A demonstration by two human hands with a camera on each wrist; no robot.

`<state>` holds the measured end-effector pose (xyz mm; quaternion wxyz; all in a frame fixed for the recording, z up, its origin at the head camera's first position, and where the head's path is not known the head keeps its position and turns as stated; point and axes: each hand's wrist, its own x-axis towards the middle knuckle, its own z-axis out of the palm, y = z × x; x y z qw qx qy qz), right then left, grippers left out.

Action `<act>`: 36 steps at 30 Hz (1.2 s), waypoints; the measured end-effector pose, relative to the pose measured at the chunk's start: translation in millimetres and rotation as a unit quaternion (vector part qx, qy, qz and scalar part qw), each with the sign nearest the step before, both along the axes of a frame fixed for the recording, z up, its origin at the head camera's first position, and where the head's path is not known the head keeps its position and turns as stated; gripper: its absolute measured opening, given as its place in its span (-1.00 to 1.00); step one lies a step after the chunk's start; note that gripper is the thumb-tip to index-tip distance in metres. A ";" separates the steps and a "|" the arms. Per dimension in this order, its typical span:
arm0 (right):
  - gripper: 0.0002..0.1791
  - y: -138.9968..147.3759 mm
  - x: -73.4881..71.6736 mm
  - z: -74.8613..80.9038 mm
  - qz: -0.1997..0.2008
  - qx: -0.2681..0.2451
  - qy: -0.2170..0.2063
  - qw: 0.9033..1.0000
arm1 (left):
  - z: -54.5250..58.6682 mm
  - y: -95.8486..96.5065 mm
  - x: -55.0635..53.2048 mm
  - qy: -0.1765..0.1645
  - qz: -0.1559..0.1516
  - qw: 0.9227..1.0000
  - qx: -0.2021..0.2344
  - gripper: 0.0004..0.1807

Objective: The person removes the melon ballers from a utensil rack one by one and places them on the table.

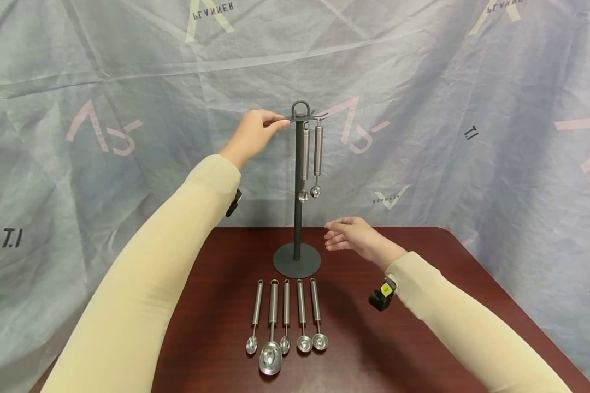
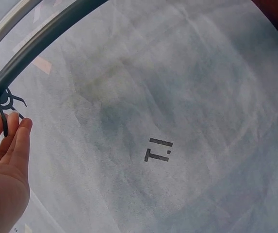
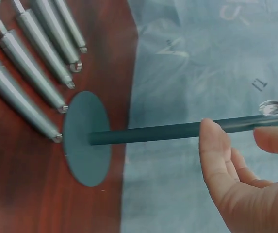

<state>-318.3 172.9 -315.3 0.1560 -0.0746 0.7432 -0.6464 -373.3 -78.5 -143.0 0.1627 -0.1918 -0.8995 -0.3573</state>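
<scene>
A dark grey utensil stand [image 1: 298, 218] with a round base and a ring of hooks on top stands upright on the table. Thumb and fingers of my left hand [image 1: 255, 131] pinch one hook at the left of the ring; the left wrist view shows the hook [image 2: 4, 124] between the fingers. Two small metal measuring spoons [image 1: 318, 153] hang from hooks on the right side. Lower down, my right hand [image 1: 356, 237] hovers beside the pole with relaxed fingers and holds nothing. Whether it touches the pole is not plain in the right wrist view.
Several metal spoons and scoops, among them a large spoon [image 1: 270, 357], lie in a row before the stand's base [image 1: 285, 267], handles pointing towards it. The dark red table [image 1: 373, 349] ends at a grey printed cloth [image 1: 177, 82] behind.
</scene>
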 end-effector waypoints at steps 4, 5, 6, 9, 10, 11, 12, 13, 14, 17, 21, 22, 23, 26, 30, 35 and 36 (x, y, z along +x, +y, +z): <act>-0.56 -5.5 -7.4 12.6 -0.010 -0.014 0.018 1.000 | 0.3 0.8 0.5 -0.001 0.002 1.000 -0.002 -0.50; -0.54 -6.6 -8.8 15.7 -0.012 -0.016 0.020 1.000 | 0.2 0.9 0.6 0.000 0.001 1.000 -0.002 -0.50; -0.53 -7.8 -10.2 18.5 -0.016 -0.018 0.020 1.000 | 0.1 1.0 0.7 0.001 0.000 1.000 -0.001 -0.50; -0.49 -8.2 -13.2 26.8 -0.024 -0.018 0.024 0.999 | 0.8 3.6 0.4 0.005 -0.006 1.000 0.001 -0.51; -0.49 -8.2 -13.9 29.4 -0.028 -0.019 0.026 0.999 | 1.1 4.3 0.2 0.006 -0.008 1.000 0.003 -0.51; -0.48 -8.0 -14.4 31.8 -0.031 -0.017 0.030 0.999 | 1.4 5.1 0.1 0.004 -0.009 1.000 0.004 -0.51; -0.48 -7.9 -14.9 34.0 -0.035 -0.017 0.034 0.999 | 1.7 5.8 0.2 0.002 -0.011 1.000 0.004 -0.51; -0.47 -7.6 -15.3 36.1 -0.037 -0.017 0.038 0.998 | 1.8 6.3 -0.1 0.001 -0.011 1.000 0.004 -0.51; -0.47 -7.9 -15.3 38.1 -0.040 -0.018 0.041 0.998 | 2.0 6.6 0.0 -0.003 -0.013 1.000 0.005 -0.51; -0.49 -10.5 -16.1 43.3 -0.048 -0.019 0.049 0.997 | 1.9 5.2 -0.3 -0.014 -0.015 1.000 0.008 -0.50; -0.50 -17.3 -16.8 50.4 -0.063 -0.039 0.057 0.996 | 1.7 1.3 -0.7 -0.029 -0.013 0.999 0.011 -0.48; -0.51 -18.8 -17.0 52.2 -0.070 -0.045 0.061 0.995 | 1.9 0.6 -0.4 -0.030 -0.012 0.999 0.010 -0.48; -0.52 -20.1 -17.0 54.0 -0.079 -0.048 0.064 0.994 | 2.0 0.2 0.0 -0.031 -0.010 0.999 0.009 -0.48; -0.58 -22.4 -18.4 58.9 -0.110 -0.048 0.072 0.990 | 2.5 0.0 1.7 -0.032 -0.008 0.999 0.005 -0.47; -0.54 -24.0 -20.5 67.3 -0.129 -0.051 0.087 0.986 | 3.1 0.9 3.5 -0.032 -0.006 0.999 0.002 -0.47; -0.39 -26.9 -26.1 81.6 -0.140 -0.065 0.109 0.982 | 3.3 1.0 4.0 -0.034 -0.008 0.999 0.004 -0.48; -0.38 -27.9 -27.1 85.0 -0.144 -0.066 0.114 0.981 | 3.3 0.7 3.9 -0.034 -0.009 0.999 0.006 -0.48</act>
